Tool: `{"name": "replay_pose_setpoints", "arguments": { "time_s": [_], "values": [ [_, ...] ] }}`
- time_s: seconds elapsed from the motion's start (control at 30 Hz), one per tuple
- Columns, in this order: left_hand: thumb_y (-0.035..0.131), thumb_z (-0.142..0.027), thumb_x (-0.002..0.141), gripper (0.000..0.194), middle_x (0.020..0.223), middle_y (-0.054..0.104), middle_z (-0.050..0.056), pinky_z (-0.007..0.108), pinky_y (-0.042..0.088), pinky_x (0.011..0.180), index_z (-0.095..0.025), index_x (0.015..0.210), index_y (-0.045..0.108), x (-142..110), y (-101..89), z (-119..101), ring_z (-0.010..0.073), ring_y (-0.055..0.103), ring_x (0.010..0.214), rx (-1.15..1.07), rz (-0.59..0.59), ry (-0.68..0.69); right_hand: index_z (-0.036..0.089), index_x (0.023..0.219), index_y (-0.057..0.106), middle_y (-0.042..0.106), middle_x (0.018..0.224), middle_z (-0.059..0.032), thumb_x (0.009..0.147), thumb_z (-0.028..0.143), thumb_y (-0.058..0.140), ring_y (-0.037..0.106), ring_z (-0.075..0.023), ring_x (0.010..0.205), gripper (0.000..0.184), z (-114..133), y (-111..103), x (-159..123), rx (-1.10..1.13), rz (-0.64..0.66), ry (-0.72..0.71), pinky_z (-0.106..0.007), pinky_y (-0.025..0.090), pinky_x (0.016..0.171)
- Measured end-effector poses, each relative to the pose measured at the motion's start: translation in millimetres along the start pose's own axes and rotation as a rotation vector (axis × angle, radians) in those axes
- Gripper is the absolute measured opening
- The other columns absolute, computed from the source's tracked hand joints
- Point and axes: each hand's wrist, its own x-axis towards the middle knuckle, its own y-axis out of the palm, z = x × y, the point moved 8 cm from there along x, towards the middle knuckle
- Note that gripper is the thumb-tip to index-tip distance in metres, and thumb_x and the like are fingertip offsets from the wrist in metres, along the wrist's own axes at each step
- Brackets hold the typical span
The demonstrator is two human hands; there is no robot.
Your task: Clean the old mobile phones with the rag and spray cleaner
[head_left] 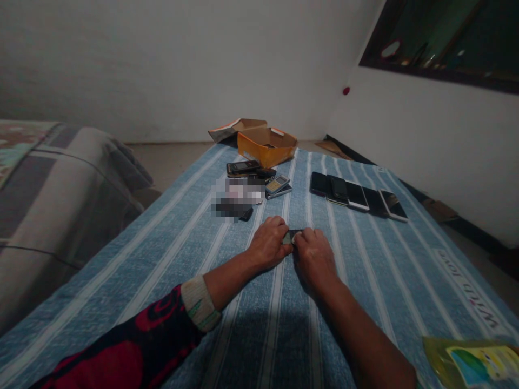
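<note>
Between my two hands is a small dark, flat device (288, 236), most likely a mobile phone, mostly hidden by my fingers. My left hand (271, 242) grips its left side, thumb towards me and fingers over the far edge. The fingers of my right hand (315, 255) are closed at its right side, with a small whitish, cloth-like piece (295, 236) showing at the fingertips against the device. Just beyond my left hand lie a keypad phone (278, 185) with a yellowish face, a stack of dark phones (243, 167) and a small black piece (246, 214).
A blue striped cloth (182, 259) covers the surface. An open orange cardboard box (265, 154) stands at the far end. Several smartphones (357, 195) lie in an overlapping row at right. A yellow-green packet (470, 362) is near right. Part of the pile is pixelated.
</note>
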Motion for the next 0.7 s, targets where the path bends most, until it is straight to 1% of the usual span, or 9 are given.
{"name": "replay_pose_setpoints", "arguments": {
  "time_s": [0.07, 0.13, 0.3, 0.37, 0.43, 0.53, 0.57, 0.6, 0.7],
  "values": [
    [0.07, -0.021, 0.077, 0.015, 0.104, 0.062, 0.01, 0.036, 0.048, 0.086, -0.012, 0.089, 0.068, 0.2, 0.7, 0.2, 0.0245, 0.055, 0.097, 0.003, -0.002, 0.002, 0.015, 0.089, 0.067, 0.06, 0.088, -0.0076, 0.09, 0.011, 0.058, 0.043, -0.0221, 0.083, 0.01, 4.7, 1.7, 4.8, 0.001, -0.014, -0.04, -0.034, 0.029, 0.071],
    [0.07, -0.022, 0.078, 0.016, 0.103, 0.062, 0.009, 0.036, 0.048, 0.086, -0.013, 0.09, 0.068, 0.3, 0.7, 0.4, 0.0244, 0.055, 0.097, 0.008, -0.005, 0.005, 0.015, 0.088, 0.068, 0.06, 0.087, -0.0075, 0.09, 0.012, 0.057, 0.043, -0.0224, 0.083, 0.011, 3.9, 4.8, 8.5, -0.01, -0.008, -0.061, -0.035, 0.029, 0.07],
    [0.076, -0.03, 0.074, 0.025, 0.104, 0.062, 0.008, 0.037, 0.049, 0.087, -0.015, 0.092, 0.068, -0.8, -0.7, 0.4, 0.0251, 0.056, 0.099, 0.005, 0.002, -0.005, 0.015, 0.082, 0.069, 0.06, 0.084, -0.0082, 0.089, 0.012, 0.058, 0.043, -0.0234, 0.082, 0.013, -24.2, 8.9, 7.4, -0.066, 0.007, 0.04, -0.035, 0.027, 0.068],
    [0.077, -0.03, 0.074, 0.025, 0.105, 0.062, 0.008, 0.037, 0.049, 0.087, -0.015, 0.092, 0.069, -1.2, -1.8, 0.0, 0.025, 0.056, 0.098, 0.003, -0.005, -0.007, 0.015, 0.083, 0.069, 0.06, 0.084, -0.0085, 0.089, 0.011, 0.058, 0.043, -0.0236, 0.082, 0.013, -28.9, 7.5, 5.4, -0.077, -0.008, 0.073, -0.035, 0.027, 0.068],
    [0.076, -0.029, 0.075, 0.024, 0.105, 0.062, 0.008, 0.037, 0.049, 0.087, -0.014, 0.092, 0.069, -1.4, -2.4, -0.8, 0.025, 0.056, 0.098, 0.009, -0.012, -0.004, 0.015, 0.084, 0.069, 0.06, 0.085, -0.0082, 0.089, 0.011, 0.058, 0.043, -0.0235, 0.082, 0.013, -23.3, 5.8, 4.6, -0.068, -0.02, 0.061, -0.035, 0.027, 0.069],
    [0.073, -0.026, 0.077, 0.021, 0.104, 0.062, 0.009, 0.036, 0.049, 0.087, -0.013, 0.092, 0.069, -1.6, -2.2, -1.8, 0.0247, 0.055, 0.098, 0.019, -0.006, 0.0, 0.015, 0.084, 0.068, 0.061, 0.085, -0.0072, 0.09, 0.012, 0.058, 0.043, -0.0229, 0.083, 0.012, -7.8, 5.6, 6.0, -0.042, -0.009, -0.021, -0.035, 0.027, 0.07],
    [0.073, -0.026, 0.077, 0.021, 0.105, 0.062, 0.01, 0.036, 0.048, 0.087, -0.012, 0.092, 0.069, -1.7, -2.2, -1.8, 0.0247, 0.055, 0.099, 0.017, -0.003, -0.002, 0.015, 0.084, 0.068, 0.061, 0.085, -0.0071, 0.09, 0.012, 0.058, 0.043, -0.0228, 0.083, 0.012, -6.0, 5.8, 6.9, -0.038, -0.003, -0.032, -0.035, 0.027, 0.07],
    [0.073, -0.027, 0.077, 0.022, 0.105, 0.062, 0.01, 0.036, 0.049, 0.087, -0.012, 0.093, 0.069, -1.8, -2.2, -1.7, 0.0247, 0.055, 0.099, 0.012, -0.001, -0.005, 0.016, 0.084, 0.068, 0.061, 0.085, -0.0072, 0.09, 0.013, 0.058, 0.043, -0.0228, 0.083, 0.013, -7.6, 5.9, 7.8, -0.041, 0.001, -0.022, -0.035, 0.027, 0.07],
    [0.075, -0.029, 0.075, 0.025, 0.106, 0.062, 0.009, 0.037, 0.049, 0.086, -0.013, 0.094, 0.069, -2.0, -2.7, -1.0, 0.025, 0.055, 0.099, -0.004, -0.003, -0.012, 0.015, 0.082, 0.069, 0.061, 0.086, -0.0082, 0.09, 0.012, 0.058, 0.043, -0.0231, 0.084, 0.014, -21.6, 6.4, 9.4, -0.064, 0.01, 0.076, -0.035, 0.026, 0.069]
  ]
}}
